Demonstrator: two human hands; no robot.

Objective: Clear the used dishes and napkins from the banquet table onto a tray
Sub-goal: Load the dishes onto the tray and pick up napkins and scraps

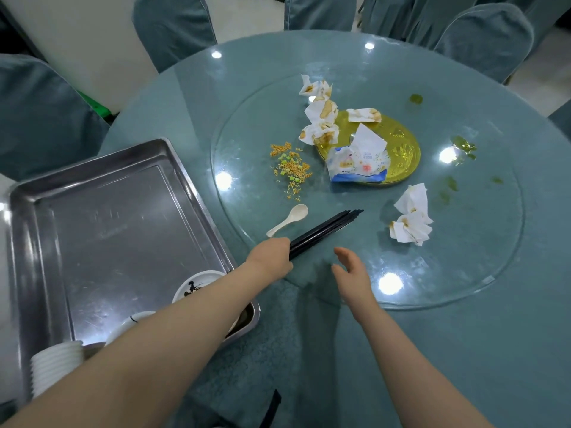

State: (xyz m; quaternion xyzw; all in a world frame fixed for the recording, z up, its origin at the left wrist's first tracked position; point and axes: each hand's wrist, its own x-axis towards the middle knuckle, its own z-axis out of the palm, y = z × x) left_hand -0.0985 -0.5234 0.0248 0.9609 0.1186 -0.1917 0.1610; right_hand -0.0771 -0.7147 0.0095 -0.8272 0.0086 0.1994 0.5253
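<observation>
One tray (40, 242), one spoon (289, 223), one gold plate (404, 149) — two hands (272, 257)

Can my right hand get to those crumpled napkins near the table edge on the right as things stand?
Probably yes. The right hand is open and holds nothing, and only bare glass lies between it and the crumpled napkins.
</observation>
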